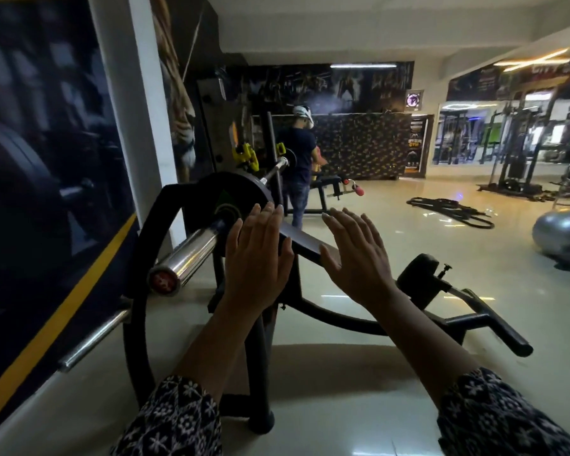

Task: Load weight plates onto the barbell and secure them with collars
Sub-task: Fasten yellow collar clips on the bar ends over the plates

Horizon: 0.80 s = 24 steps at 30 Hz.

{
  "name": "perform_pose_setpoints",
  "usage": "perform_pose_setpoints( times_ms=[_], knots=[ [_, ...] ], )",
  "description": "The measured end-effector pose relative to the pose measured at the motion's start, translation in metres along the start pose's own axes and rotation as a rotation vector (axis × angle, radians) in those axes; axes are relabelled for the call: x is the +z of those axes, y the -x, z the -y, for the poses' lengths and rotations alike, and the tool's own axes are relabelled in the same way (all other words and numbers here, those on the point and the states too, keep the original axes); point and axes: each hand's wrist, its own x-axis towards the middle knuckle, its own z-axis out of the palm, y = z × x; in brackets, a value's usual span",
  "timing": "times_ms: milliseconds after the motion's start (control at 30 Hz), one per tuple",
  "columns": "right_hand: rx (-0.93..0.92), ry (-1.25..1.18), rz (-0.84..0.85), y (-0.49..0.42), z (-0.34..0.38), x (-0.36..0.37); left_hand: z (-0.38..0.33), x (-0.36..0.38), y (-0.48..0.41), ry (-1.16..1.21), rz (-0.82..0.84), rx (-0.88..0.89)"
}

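Observation:
A chrome barbell sleeve (pixel 191 255) points toward me at centre left, its red end cap nearest. One black weight plate (pixel 234 194) sits on the sleeve, pushed far in. My left hand (pixel 259 255) is held flat with straight fingers just right of the sleeve, near the plate's edge; whether it touches the plate is unclear. My right hand (pixel 356 255) hovers open to the right, over the bench frame. Neither hand holds anything. Yellow collars (pixel 244 156) hang on the rack behind.
The black rack frame (pixel 145 274) curves around the sleeve. A chrome peg (pixel 93 337) sticks out at lower left. A person (pixel 298 159) stands at the bar's far end. Battle ropes (pixel 451 213) and a grey exercise ball (pixel 561 232) lie on the tiled floor to the right.

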Motion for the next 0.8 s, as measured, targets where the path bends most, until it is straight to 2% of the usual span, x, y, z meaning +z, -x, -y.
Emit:
perform_pose_setpoints(
  times_ms=[333, 600, 800],
  knots=[
    [0.077, -0.292, 0.051, -0.041, -0.067, 0.102, 0.023, 0.082, -0.058, -0.191, 0.026, -0.156],
    [0.024, -0.449, 0.165, -0.116, -0.1, 0.215, 0.08, 0.16, -0.131, -0.357, 0.009, -0.315],
    [-0.002, -0.55, 0.171, -0.172, -0.112, 0.291, 0.1, 0.186, -0.17, -0.534, 0.007, -0.38]
  ],
)
